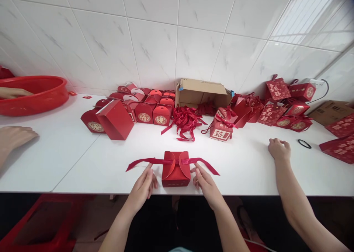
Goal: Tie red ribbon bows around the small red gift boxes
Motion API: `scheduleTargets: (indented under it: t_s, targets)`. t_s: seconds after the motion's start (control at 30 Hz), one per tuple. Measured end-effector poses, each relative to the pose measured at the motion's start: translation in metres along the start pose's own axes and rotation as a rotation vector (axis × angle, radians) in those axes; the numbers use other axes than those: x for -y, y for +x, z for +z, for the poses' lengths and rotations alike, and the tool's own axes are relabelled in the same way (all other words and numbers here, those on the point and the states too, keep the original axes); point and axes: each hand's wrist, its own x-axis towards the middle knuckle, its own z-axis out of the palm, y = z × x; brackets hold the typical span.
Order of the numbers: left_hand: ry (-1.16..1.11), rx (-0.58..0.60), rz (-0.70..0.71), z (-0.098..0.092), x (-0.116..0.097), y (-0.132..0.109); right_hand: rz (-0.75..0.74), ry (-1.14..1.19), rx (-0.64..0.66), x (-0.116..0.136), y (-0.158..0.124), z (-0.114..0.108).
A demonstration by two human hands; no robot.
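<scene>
Fingers of the left hand (143, 183) and right hand (206, 183) are curling loosely, released, beside a ribboned red box (176, 180) sitting near the table's (110, 171) front edge. Toward the left end, a red basin (35, 106) is holding a co-worker's hand (13, 92); by the back edge, an open carton (203, 85) is spilling ribbons (186, 121) between clustered boxes (143, 113). Rightward, a black ring (304, 140) is lying.

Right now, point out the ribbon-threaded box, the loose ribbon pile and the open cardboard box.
Ribbon-threaded box (176, 173): head view, red face below the ribbon.
Loose ribbon pile (186, 121): head view, middle of the heap.
Open cardboard box (201, 87): head view, upper panel.
</scene>
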Motion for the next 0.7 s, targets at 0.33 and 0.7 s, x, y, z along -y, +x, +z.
scheduleTargets:
  t_s: [0.33,0.7]
  targets:
    - [-0.918,-0.287,-0.195,0.001,-0.006,0.018,0.139,1.009,-0.22,0.004,0.009,0.016]
    - [-0.789,-0.45,0.126,-0.005,-0.02,0.006,-0.03,0.888,-0.383,0.017,0.007,0.011]
